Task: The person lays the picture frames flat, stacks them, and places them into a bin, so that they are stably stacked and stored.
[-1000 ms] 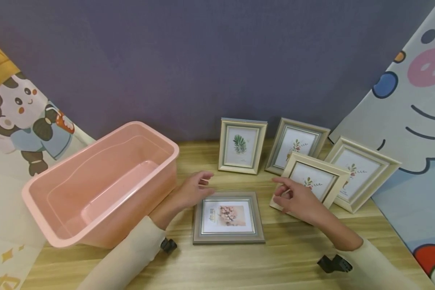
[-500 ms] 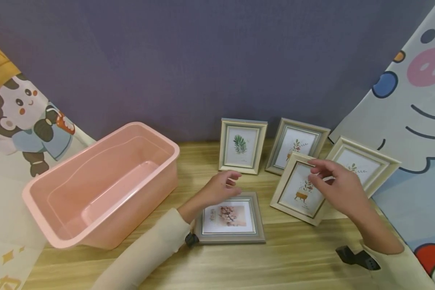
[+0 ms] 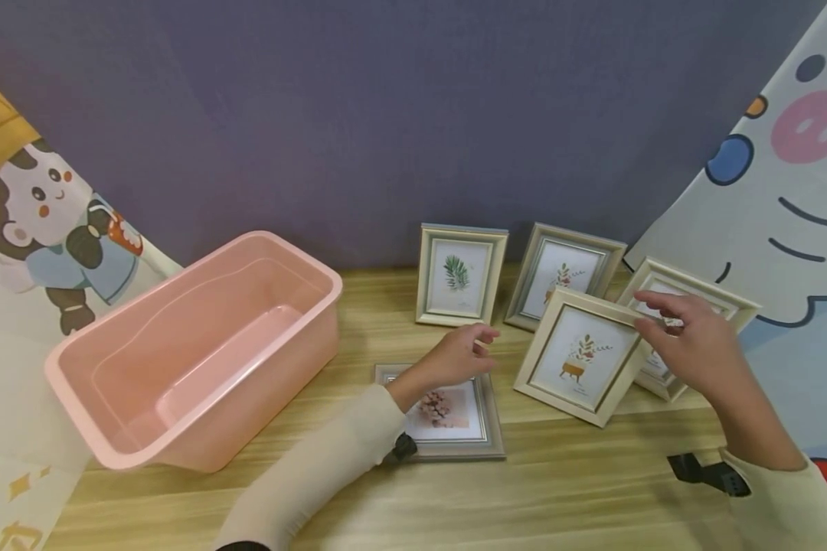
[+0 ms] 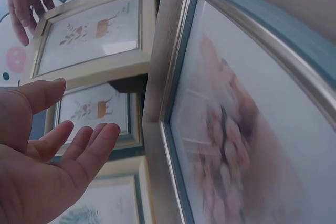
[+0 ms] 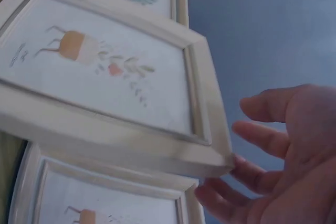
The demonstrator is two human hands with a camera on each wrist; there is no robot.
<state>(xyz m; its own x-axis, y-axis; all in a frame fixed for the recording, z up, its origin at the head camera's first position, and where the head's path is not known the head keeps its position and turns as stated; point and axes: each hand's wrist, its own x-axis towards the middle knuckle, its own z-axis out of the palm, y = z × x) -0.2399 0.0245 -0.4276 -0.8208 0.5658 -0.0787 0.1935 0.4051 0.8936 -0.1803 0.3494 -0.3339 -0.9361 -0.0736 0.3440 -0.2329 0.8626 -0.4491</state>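
In the head view my left hand (image 3: 458,356), fingers relaxed and slightly bent, hovers over the upper part of a grey picture frame (image 3: 455,428) with a pink flower print, which lies flat on the table. Nothing is in its grasp. My right hand (image 3: 696,337) reaches to the upper right corner of a cream picture frame (image 3: 582,356) that stands tilted back and shows a potted plant print. The right wrist view puts its loosely bent fingers (image 5: 254,174) right at that corner, the thumb apart from it. Part of the flat frame is hidden under my left forearm.
Behind stand a leaf-print frame (image 3: 458,279), a grey-edged frame (image 3: 561,279) and a larger cream frame (image 3: 720,291), partly covered by my right hand. A deep pink tub (image 3: 276,360) occupies the table's left side. A dark wall (image 3: 400,115) closes the back.
My left hand has moved right, across the flat frame. The right hand has shifted right, from in front of the cream frame's print to its upper right corner. The frames have stayed in place.
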